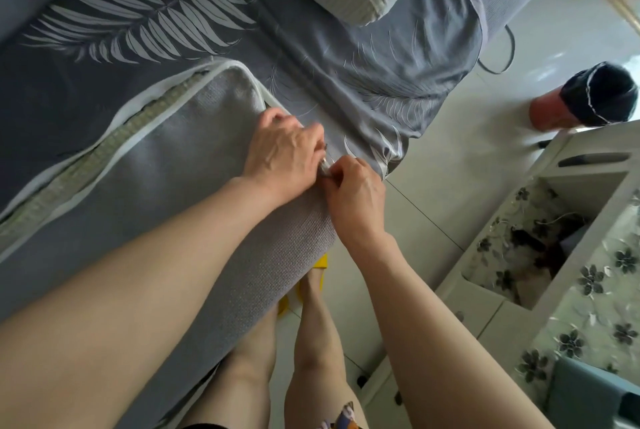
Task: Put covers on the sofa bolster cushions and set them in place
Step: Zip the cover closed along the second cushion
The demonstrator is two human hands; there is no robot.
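My left hand (282,151) grips the grey cushion cover (180,179) corner, right hand (356,189) fingers pinching the zipper pull (325,165), both on the sofa (104,47).

Both forearms are bare, with no sleeves, watch or bracelet in view. The left hand (282,151) and the right hand (356,191) wear no gloves, and no rings can be made out. The legs are bare too. At the bottom edge shows patterned clothing (341,416). Yellow slippers (320,264) peek out below.
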